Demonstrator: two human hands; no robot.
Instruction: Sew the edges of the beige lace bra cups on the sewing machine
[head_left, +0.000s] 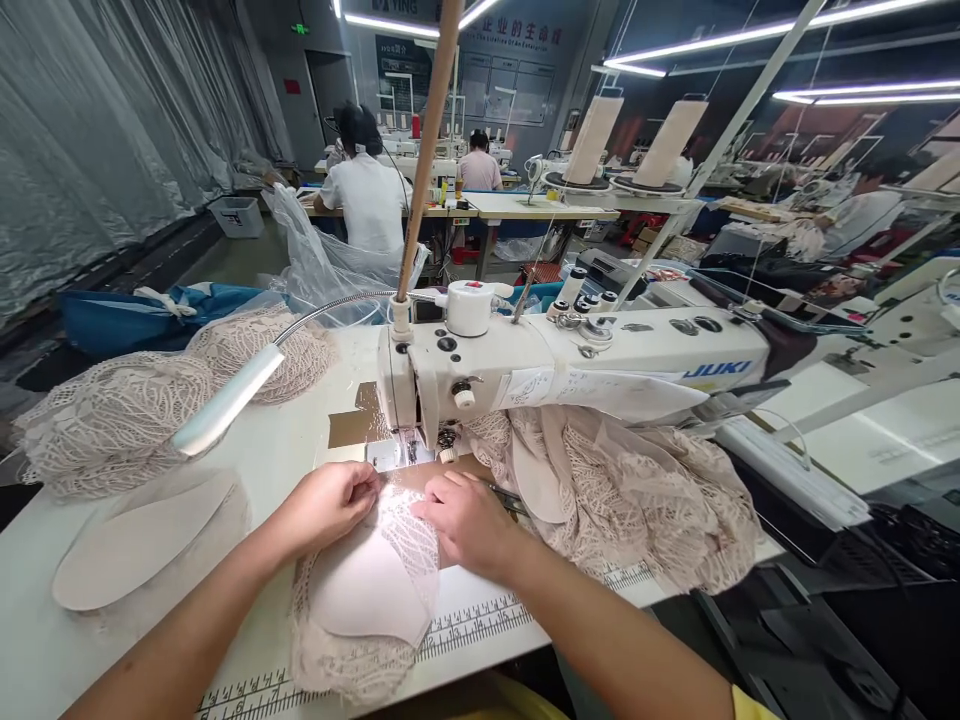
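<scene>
A beige lace bra cup (367, 590) with a smooth pad lies in front of the sewing machine (480, 370), its upper edge close to the needle area. My left hand (341, 505) pinches that cup's upper left edge, fingers curled together. On the upper right edge, my right hand (469, 520) closes its fingers on the lace. The needle and presser foot (410, 447) stand just beyond both hands, lit by a lamp. Behind my right hand, dark scissors or snips (510, 498) are partly hidden.
Stacked lace cups (120, 415) and a loose cup pad (146, 545) lie on the left. A heap of lace pieces (630, 500) fills the right. The lamp arm (232, 400) reaches over the left side. A ruler strip (480, 625) runs along the front edge. Co-workers (367, 195) sit further back.
</scene>
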